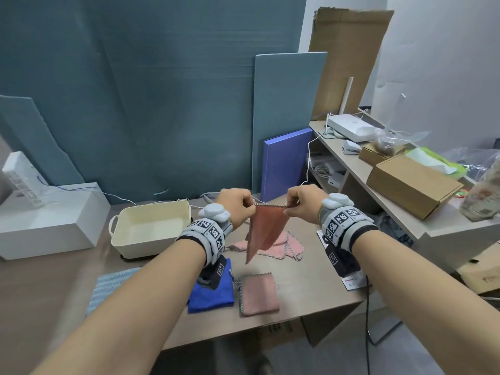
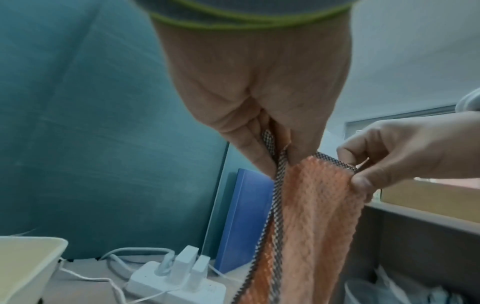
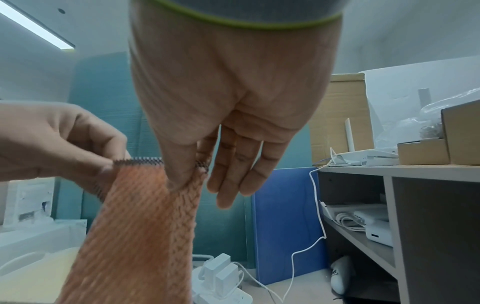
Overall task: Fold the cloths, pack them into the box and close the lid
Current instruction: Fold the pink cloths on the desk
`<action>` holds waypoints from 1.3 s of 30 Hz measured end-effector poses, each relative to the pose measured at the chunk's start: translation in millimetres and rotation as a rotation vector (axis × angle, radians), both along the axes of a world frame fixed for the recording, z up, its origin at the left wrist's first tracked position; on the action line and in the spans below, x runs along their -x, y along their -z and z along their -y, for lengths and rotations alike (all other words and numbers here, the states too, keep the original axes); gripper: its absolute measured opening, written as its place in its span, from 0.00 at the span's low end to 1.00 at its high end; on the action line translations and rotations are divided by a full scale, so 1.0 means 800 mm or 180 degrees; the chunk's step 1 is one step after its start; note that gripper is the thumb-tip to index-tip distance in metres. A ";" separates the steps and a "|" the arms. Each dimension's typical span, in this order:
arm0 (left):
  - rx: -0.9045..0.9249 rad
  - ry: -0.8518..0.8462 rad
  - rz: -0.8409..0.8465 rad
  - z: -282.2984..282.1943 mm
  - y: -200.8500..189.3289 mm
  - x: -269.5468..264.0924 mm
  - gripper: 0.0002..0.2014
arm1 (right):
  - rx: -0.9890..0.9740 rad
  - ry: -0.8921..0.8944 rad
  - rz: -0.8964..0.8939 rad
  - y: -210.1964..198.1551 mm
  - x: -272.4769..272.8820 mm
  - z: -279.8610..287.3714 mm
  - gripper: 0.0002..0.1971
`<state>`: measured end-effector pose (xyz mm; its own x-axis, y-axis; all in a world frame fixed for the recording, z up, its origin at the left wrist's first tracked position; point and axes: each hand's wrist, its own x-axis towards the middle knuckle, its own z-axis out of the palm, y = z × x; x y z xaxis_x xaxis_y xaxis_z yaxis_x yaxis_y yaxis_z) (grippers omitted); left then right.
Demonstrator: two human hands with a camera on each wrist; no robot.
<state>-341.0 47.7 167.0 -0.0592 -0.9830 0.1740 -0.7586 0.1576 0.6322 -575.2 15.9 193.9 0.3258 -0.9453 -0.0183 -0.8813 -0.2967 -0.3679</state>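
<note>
Held cloth: salmon-pink cloth [image 1: 266, 231] with a dark checked hem, waffle-like weave, hanging in the air above the table [image 1: 311, 282], top edge stretched level, lower part draped to a point at 6 o'clock
Left grip: left hand [image 1: 238, 207] pinches the top edge at its 9 o'clock corner, hem caught between thumb and fingers
Right grip: right hand [image 1: 300, 204] pinches the 3 o'clock corner between thumb and forefinger; the other fingers [image 3: 233, 174] hang loosely extended
Step in hand: judged as spreading the cloth before its first fold
Risk 1: each pinch takes only a narrow strip of hem; a sharp pull apart could slip a corner free, and the cloth would drop onto the loose pink cloth [image 1: 273, 246] below
Risk 2: the hanging part looks twisted; laid down so, the fold would come out skewed and bulky in the box
Risk 3: lowering at 6 o'clock could disturb the folded pink cloth [image 1: 258, 293] and blue cloth [image 1: 212, 293] near the front edge
Box: cream box [image 1: 151, 228], open, at 10 o'clock from the hands; no cloth seen inside
Lid: not identified with certainty
Progress: early; packing and closing not yet done
</note>
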 end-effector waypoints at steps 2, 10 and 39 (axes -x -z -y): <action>-0.0026 0.0049 0.0018 0.012 -0.008 0.013 0.02 | 0.0036 0.0117 0.0162 -0.001 0.016 0.007 0.13; -0.0173 0.0314 0.0177 0.050 -0.019 0.053 0.03 | -0.0061 0.0070 0.0321 -0.011 0.061 0.022 0.12; -0.1473 0.1081 0.0195 -0.062 0.232 0.146 0.11 | -0.1592 0.0909 0.0532 0.261 0.155 -0.119 0.06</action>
